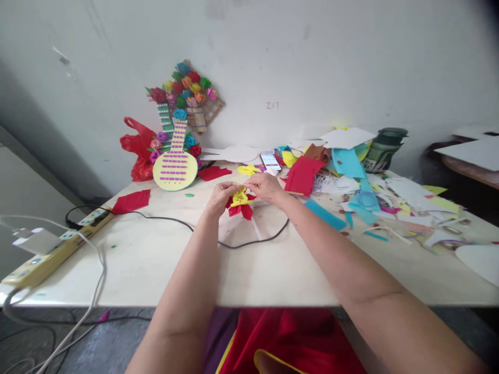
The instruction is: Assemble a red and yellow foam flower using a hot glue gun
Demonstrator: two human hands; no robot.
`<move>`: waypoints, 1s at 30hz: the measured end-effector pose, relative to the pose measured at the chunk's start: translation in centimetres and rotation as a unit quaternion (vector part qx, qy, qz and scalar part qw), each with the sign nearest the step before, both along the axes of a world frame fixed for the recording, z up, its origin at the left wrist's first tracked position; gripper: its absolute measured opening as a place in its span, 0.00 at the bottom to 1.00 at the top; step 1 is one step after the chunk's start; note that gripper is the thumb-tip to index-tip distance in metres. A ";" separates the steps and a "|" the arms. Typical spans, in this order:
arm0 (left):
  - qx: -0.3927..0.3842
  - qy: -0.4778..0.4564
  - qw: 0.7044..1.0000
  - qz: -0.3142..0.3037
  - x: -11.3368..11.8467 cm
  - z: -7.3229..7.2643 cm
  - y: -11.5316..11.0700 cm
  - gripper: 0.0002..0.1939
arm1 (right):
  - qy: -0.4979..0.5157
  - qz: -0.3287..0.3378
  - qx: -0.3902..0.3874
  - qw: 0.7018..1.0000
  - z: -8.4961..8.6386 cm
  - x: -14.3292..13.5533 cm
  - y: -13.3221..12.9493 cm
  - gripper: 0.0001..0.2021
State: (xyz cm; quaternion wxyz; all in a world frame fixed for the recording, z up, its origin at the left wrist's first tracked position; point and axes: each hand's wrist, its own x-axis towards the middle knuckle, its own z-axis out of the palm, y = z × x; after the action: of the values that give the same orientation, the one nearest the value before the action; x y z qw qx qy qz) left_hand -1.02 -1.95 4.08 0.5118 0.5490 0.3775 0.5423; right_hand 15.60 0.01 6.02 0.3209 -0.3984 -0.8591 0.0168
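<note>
Over the middle of the table, both hands meet at a paper flower [240, 198] with a crumpled yellow centre and red petals below. My left hand [222, 197] is closed on its left side, fingertips at the yellow paper. My right hand [265, 187] pinches at the upper right edge of the yellow part; its fingertips are small and partly hidden. A thin white strip [256, 228] slants down under the flower, and a black cable [249, 243] curves in front of it.
Paper-flower crafts and a yellow paper lute [175, 170] stand at the back left, beside a red plastic bag [138, 150]. A power strip [58, 254] lies left. Paper scraps [405, 192], a phone [270, 161] and a green bottle [385, 149] occupy the back and right.
</note>
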 end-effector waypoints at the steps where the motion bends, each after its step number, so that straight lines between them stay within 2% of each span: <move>1: -0.002 -0.003 1.000 -0.002 0.0 0.0 0.0 0.12 | -0.002 0.002 0.007 1.000 0.0 0.0 0.0 0.12; 13: -0.015 -0.041 0.999 -0.009 0.1 -0.4 0.2 0.11 | 0.016 0.019 0.044 0.999 -0.4 -0.1 0.2 0.11; 22: -0.021 -0.068 0.997 0.004 0.2 -0.4 0.4 0.09 | 0.061 0.010 0.030 0.998 -0.2 -0.4 -0.3 0.08; 30: -0.021 -0.042 0.999 -0.001 0.1 -0.8 0.6 0.14 | 0.087 0.017 0.029 0.996 -0.2 -0.6 -0.6 0.07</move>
State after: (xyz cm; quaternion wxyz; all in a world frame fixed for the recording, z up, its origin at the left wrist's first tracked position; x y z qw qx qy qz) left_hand -0.92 -1.37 3.33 0.5393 0.5150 0.3664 0.5564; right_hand 15.01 -0.61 5.81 0.4056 -0.3708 -0.8349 0.0318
